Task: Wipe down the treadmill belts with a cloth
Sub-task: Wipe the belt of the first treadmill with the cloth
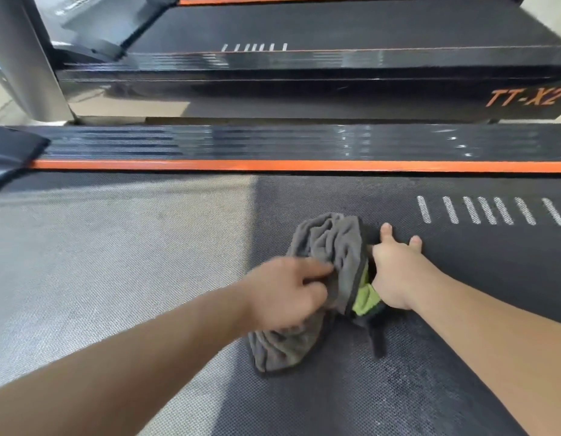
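A crumpled grey cloth (326,243) with a green patch at its right edge lies on the near treadmill belt (461,278). My left hand (285,291) grips the cloth's middle, fingers curled into its folds. My right hand (395,265) lies just right of the cloth, fingers stretched forward on the belt, thumb side against the cloth's edge. The belt looks pale grey on the left (115,240) and dark on the right. A second treadmill belt (335,26) runs behind.
An orange strip (304,165) and a ribbed black side rail (273,141) border the near belt's far side. White stripe marks (486,210) sit on the belt at right. A silver upright post (24,58) stands at the far left.
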Motion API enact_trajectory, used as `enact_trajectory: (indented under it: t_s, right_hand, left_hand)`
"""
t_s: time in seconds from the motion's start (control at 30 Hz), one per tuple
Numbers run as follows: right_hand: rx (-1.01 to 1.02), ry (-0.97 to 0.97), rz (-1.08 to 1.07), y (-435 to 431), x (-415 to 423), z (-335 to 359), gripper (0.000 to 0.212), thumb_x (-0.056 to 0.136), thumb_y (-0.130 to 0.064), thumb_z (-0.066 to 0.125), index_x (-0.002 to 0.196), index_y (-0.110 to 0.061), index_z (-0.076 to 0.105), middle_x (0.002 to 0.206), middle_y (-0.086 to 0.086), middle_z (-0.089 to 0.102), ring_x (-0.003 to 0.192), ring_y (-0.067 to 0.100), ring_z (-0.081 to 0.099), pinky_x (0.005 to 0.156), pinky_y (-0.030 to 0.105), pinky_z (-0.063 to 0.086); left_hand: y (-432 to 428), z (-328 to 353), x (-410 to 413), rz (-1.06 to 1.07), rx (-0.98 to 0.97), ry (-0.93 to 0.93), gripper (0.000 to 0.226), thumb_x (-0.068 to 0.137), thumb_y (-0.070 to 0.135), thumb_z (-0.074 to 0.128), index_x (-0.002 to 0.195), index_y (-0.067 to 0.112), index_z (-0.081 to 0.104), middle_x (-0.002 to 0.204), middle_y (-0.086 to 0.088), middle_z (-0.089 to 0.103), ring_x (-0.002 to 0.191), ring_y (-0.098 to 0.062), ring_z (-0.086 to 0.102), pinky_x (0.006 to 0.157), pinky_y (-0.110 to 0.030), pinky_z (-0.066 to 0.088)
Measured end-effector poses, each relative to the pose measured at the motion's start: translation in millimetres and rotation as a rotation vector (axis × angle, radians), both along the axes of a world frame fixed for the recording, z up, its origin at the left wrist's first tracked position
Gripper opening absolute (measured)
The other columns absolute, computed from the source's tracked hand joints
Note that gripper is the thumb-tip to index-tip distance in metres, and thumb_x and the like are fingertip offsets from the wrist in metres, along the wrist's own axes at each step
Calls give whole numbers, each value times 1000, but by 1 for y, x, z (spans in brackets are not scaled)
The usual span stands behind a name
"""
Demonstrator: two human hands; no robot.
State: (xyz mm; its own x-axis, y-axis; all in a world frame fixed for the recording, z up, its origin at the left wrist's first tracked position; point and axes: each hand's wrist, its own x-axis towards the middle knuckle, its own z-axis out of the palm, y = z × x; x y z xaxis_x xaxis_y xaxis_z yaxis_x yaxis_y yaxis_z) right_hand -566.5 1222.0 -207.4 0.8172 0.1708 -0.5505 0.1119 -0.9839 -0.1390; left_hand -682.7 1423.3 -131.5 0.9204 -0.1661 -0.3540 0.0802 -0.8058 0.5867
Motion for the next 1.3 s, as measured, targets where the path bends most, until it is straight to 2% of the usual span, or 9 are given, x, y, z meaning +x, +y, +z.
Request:
enact_trajectory:
  t_s: [0.13, 0.27, 0.33, 0.57, 0.7, 0.87, 0.97, 1.13, 1.3]
  right_hand:
    - [9, 19, -15, 3, -4, 10, 82, 90, -9, 55, 160, -34, 21, 168, 1, -24, 152, 48, -18, 115, 75, 21]
    - [18, 45, -1, 5, -14, 32, 84, 87, -10, 61, 158, -38, 26, 167, -8, -28, 153, 43, -22, 114, 76, 22]
    - [23, 91, -27, 8, -20, 47, 89, 82, -14, 72, 156, -38, 29, 167, -7, -29, 153, 41, -24, 110, 81, 21]
    - [-11, 183, 59, 12, -29, 77, 141, 59, -44, 98, 157, -58, -3, 162, -13, -38, 152, 40, -28, 106, 85, 21]
    - [-18, 195, 40, 15, -27, 78, 141, 60, -44, 98, 155, -60, -5, 160, -12, -41, 151, 40, -31, 105, 86, 20]
    - [10, 188, 16, 12, -28, 77, 125, 57, -41, 100, 157, -50, 25, 167, -15, -26, 151, 38, -30, 106, 85, 18]
    - [-18, 184, 25, 13, -28, 76, 135, 57, -43, 99, 157, -57, 8, 163, -15, -35, 152, 38, -28, 106, 85, 20]
    - [-22, 169, 21, 15, -29, 77, 142, 58, -44, 99, 154, -62, -4, 162, -14, -38, 152, 39, -29, 106, 85, 21]
    - [-32, 163, -35, 14, -28, 75, 134, 51, -43, 101, 159, -29, 25, 168, -6, -25, 152, 33, -30, 109, 82, 20]
  left_hand:
    - [-5, 9, 0, 154, 331, -526, 50, 93, 60, 44, 134, 38, 62, 140, -5, 54, 125, -34, 51, 108, -46, 42]
    - [-31, -16, 4, -190, 386, -63, 77, 98, 76, 28, 163, 43, 4, 173, -7, -4, 158, -34, -8, 128, -51, 1]
    - [-23, -29, 25, -250, 450, -70, 73, 102, 70, 24, 162, 42, -7, 171, -3, -16, 157, -28, -18, 128, -45, -6]
    - [16, -29, 130, 73, 506, -57, 66, 105, 60, 23, 164, 36, 7, 174, -2, -1, 159, -33, -4, 127, -52, 3]
    - [-11, -30, 140, 213, 381, -63, 78, 91, 76, 37, 161, 44, 22, 173, 4, 4, 159, -33, 1, 127, -52, 3]
    - [-19, -34, 85, -102, 101, -201, 59, 98, 28, 55, 154, 43, 43, 169, 14, 22, 154, -15, 25, 126, -30, 19]
    - [30, -31, 102, -117, 256, -175, 67, 98, 13, 49, 155, 46, 38, 169, 19, 16, 155, -17, 24, 126, -36, 23]
    - [34, -40, 110, 283, 277, -209, 56, 102, 33, 52, 156, 40, 38, 171, 7, 18, 158, -17, 14, 128, -43, 2]
    - [-18, -40, 43, -3, -37, -238, 55, 103, 33, 57, 155, 35, 40, 160, 14, 42, 148, -9, 34, 123, -26, 23]
